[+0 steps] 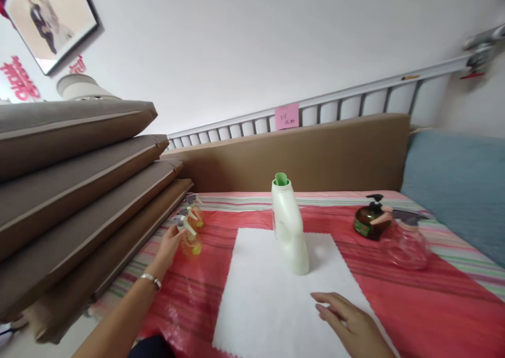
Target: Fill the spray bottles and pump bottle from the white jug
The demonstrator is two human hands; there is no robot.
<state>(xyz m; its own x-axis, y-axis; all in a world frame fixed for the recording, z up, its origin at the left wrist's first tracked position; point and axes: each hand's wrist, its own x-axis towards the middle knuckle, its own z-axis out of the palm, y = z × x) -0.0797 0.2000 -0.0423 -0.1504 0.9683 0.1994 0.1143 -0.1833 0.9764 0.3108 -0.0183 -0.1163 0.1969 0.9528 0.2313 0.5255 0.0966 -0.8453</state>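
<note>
My left hand (170, 246) is at the far left with its fingers around the neck of a clear spray bottle (191, 245), which has a white trigger and some yellow liquid low inside. Just behind it stands another spray bottle (197, 217) of the same sort. Over the front of a white cloth (252, 300), my right hand (351, 321) hangs with fingers loosely bent and apart, holding nothing. A pale detergent jug (290, 229) without a cap stands upright on this cloth, a green piece (281, 179) showing in its mouth.
To the right stand a brown pump bottle (371, 222) with a black top and a clear pinkish spray bottle (406, 245). Stacked grey-brown cushions (87, 189) rise at the left. A brown padded board (335, 152) and white radiator (351, 108) are behind; a blue cushion (457, 173) is right.
</note>
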